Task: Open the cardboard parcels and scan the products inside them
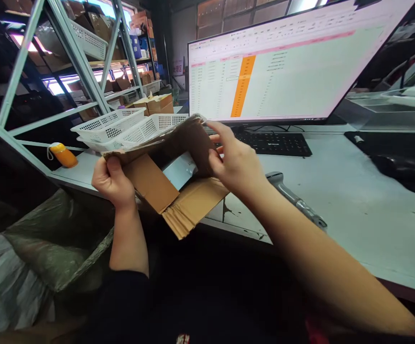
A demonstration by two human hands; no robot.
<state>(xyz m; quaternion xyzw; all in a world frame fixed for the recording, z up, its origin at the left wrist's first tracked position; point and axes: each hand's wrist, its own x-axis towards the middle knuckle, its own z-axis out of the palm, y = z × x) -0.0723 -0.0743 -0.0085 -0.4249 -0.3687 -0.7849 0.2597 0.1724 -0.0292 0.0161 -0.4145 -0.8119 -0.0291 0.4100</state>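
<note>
I hold an opened brown cardboard box (179, 191) over the near edge of a white desk (354, 200). My left hand (112, 179) is closed round the box's left flap. My right hand (234, 160) grips the right side of the box, fingers curled over its upper flap. A white item (180, 172) shows inside the box, partly hidden by the flaps. Worn, torn flaps hang down at the front.
White mesh baskets (121, 125) are stacked behind the box. A monitor (286, 62) shows a spreadsheet, with a black keyboard (275, 143) below it. A grey barcode scanner (293, 196) lies by my right arm. An orange object (63, 155) and metal shelving (71, 57) stand left; a lined bin (60, 239) sits lower left.
</note>
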